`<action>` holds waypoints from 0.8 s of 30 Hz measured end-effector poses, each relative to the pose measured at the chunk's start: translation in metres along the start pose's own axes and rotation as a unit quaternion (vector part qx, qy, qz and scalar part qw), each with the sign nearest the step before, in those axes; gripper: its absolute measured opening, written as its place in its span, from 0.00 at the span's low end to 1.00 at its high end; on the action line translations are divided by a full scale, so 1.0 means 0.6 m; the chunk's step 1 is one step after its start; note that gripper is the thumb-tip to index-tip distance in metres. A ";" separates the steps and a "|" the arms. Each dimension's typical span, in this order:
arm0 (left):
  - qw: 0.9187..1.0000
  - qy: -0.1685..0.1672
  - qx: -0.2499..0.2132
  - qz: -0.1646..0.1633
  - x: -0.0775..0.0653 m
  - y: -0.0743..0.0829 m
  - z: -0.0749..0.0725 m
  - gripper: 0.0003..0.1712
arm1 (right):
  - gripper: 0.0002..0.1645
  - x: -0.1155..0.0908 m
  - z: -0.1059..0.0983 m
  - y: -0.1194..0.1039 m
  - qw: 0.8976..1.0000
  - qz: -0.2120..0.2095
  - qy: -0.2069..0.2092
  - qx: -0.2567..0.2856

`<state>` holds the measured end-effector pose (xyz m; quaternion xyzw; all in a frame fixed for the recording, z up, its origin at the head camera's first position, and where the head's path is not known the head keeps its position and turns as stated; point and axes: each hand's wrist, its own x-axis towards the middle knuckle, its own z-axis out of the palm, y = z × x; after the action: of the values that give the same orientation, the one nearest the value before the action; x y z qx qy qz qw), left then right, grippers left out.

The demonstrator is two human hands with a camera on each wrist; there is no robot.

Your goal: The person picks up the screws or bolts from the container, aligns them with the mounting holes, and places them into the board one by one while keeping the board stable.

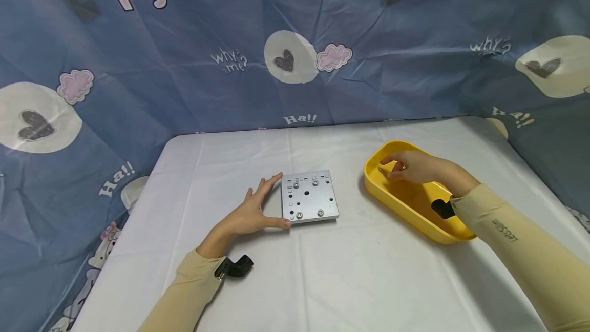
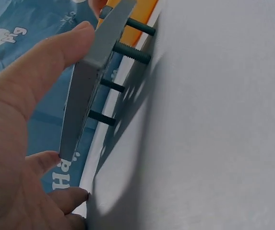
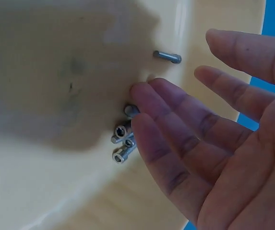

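Head view: drilled metal plate (image 1: 310,203) lies on the white tablecloth (image 1: 341,281), with four socket-head screws (image 1: 320,212) sitting in its holes, two along the far side and two along the near side.
Plate underside: in the left wrist view, four threaded shanks (image 2: 132,51) jut from the plate down toward the cloth.
Left hand: just left of the plate, the left hand (image 1: 252,215) has its fingers spread and mostly straight, thumb touching the near left corner, a fingertip at the far left corner, not curled around it.
Right hand: well to the right of the plate, the right hand (image 1: 410,165) reaches into the yellow tray (image 1: 401,211), fingers extended and loose, with nothing visibly grasped.
Loose screws: inside that tray, right of the plate, a bunch of loose screws (image 3: 121,155) lies by the right fingertips; these hide part of it, so contact is hard to judge. One lone screw (image 3: 167,57) lies apart from the bunch.
Sleeves: beige sleeves (image 1: 530,250) cover both forearms, the right one lettered.
Backdrop: blue printed curtain (image 1: 207,91) hangs beyond the plate.
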<state>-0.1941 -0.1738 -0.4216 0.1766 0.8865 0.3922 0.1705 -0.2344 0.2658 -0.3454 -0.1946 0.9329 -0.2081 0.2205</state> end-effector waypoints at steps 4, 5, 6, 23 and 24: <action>1.000 0.003 -0.009 -0.008 -0.001 -0.001 0.004 0.74 | 0.29 0.006 0.003 -0.002 1.000 -0.005 0.000 -0.007; 1.000 0.004 -0.010 -0.010 -0.001 -0.001 0.005 0.74 | 0.28 0.007 0.003 -0.003 1.000 -0.006 0.001 -0.008; 1.000 0.004 -0.011 -0.011 -0.002 -0.002 0.005 0.74 | 0.27 0.009 0.004 -0.003 1.000 -0.009 0.002 -0.009; 1.000 0.008 -0.009 -0.016 -0.003 0.000 0.008 0.73 | 0.16 0.028 0.008 0.001 0.999 -0.001 0.021 -0.043; 1.000 0.008 -0.009 -0.016 -0.003 0.000 0.008 0.73 | 0.16 0.028 0.008 0.002 0.999 0.001 0.021 -0.042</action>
<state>-0.1905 -0.1715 -0.4243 0.1580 0.8868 0.3991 0.1714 -0.2462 0.2578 -0.3555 -0.1987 0.9454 -0.1722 0.1924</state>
